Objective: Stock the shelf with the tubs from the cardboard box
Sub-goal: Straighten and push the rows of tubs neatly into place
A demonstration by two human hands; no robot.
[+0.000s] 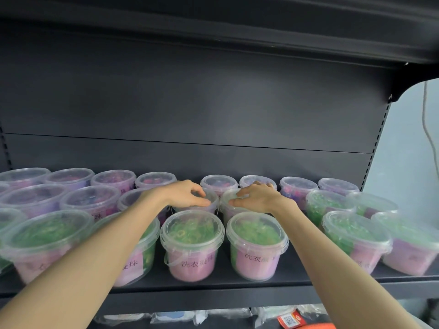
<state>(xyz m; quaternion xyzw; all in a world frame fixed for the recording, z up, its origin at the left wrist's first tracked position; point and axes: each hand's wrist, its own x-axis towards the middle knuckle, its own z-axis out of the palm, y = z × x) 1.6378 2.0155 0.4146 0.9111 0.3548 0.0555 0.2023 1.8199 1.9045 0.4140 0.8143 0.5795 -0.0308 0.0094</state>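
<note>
At centre frame, the left hand (186, 193) grips the lid rim of a middle-row tub (212, 198) on the dark shelf (213, 284). Beside it, the right hand (257, 195) clasps the neighbouring tub (226, 210).

clear lidded tubs (192, 243) stood upright in three rows on the dark shelf (213, 284). the front ones held green with pink labels, the back ones purple. in the middle row the left tub (212, 197) and right tub (227, 198) stood just beside each other, the left hand (187, 193) and right hand (257, 197) gripping their lids.
</note>
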